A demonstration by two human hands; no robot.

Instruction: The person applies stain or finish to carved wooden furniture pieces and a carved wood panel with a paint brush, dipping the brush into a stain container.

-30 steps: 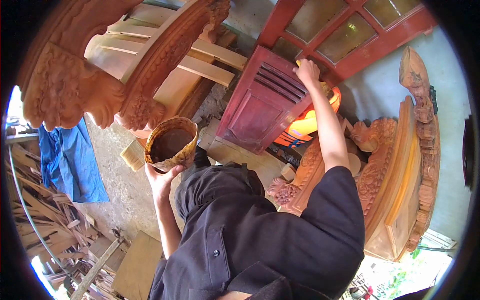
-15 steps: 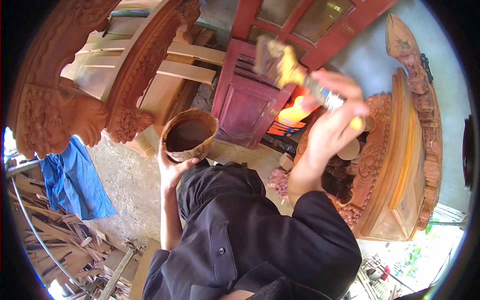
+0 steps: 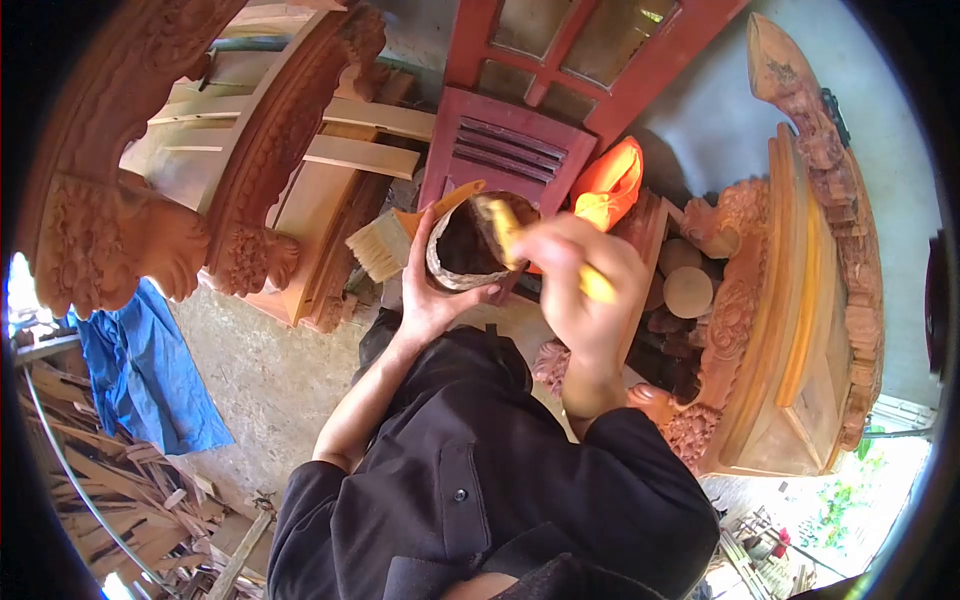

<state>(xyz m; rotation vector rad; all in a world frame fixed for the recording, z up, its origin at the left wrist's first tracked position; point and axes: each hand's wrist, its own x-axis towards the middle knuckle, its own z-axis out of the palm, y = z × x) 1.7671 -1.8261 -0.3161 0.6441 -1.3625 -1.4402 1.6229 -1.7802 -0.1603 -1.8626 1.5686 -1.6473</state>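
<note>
My left hand (image 3: 432,298) holds a round bowl (image 3: 455,272) with a pale, rough outer wall and dark brown contents. A wide brush (image 3: 380,246) with pale bristles and an orange handle is also at this hand, beside the bowl's left side. In my right hand (image 3: 585,285) is a yellow-handled brush (image 3: 508,228); its head is dipped into the bowl's opening, and its bristles are blurred and partly hidden.
Carved wooden pieces (image 3: 270,150) stand at the left, with another carved piece (image 3: 735,320) at the right. Ahead is a red door (image 3: 500,180) beside an orange bag (image 3: 610,185). A blue cloth (image 3: 155,365) hangs above wood scraps (image 3: 110,480).
My right hand has brought the yellow brush down and left to the bowl. My left hand has moved right and up with the bowl, and the wide brush now shows more fully.
</note>
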